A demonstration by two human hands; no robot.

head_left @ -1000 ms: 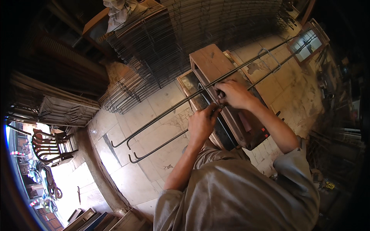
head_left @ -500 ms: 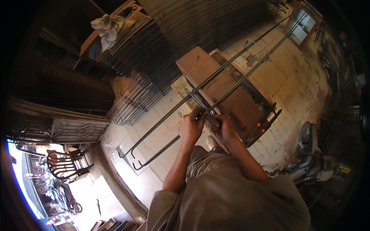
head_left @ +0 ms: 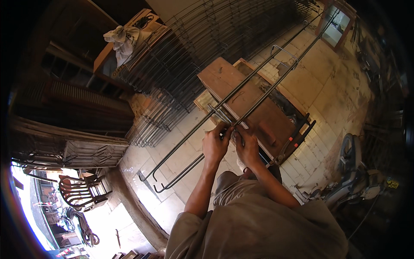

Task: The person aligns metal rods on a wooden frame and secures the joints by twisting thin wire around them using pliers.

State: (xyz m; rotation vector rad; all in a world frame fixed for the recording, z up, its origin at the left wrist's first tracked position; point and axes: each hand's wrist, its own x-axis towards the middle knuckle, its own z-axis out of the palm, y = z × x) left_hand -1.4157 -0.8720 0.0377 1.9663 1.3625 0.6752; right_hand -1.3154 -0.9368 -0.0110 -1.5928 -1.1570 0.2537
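Note:
Long thin steel rods (head_left: 185, 137) run slantwise over a brown wooden block (head_left: 224, 75), with hooked ends at the lower left. A bent metal stirrup (head_left: 222, 114) crosses between them just beyond my fingers. My left hand (head_left: 215, 146) is closed, its thumb and fingers pinching the nearer rod where the stirrup meets it. Beside it, my right hand (head_left: 247, 149) has curled fingers against the same joint; whatever they hold is too small to make out. Farther along, another stirrup (head_left: 284, 52) spans the rods.
A long-handled tool with black grips and red bands (head_left: 296, 140) lies at the block's right end. Many bent-rod frames (head_left: 202, 39) are stacked at the far left. A wooden chair (head_left: 82, 190) stands by the bright doorway, and a grey machine (head_left: 351, 172) at the right.
The view has shifted slightly, moving the surroundings a little in the picture. My right hand has turned and drawn its fingers closer to the left at the joint.

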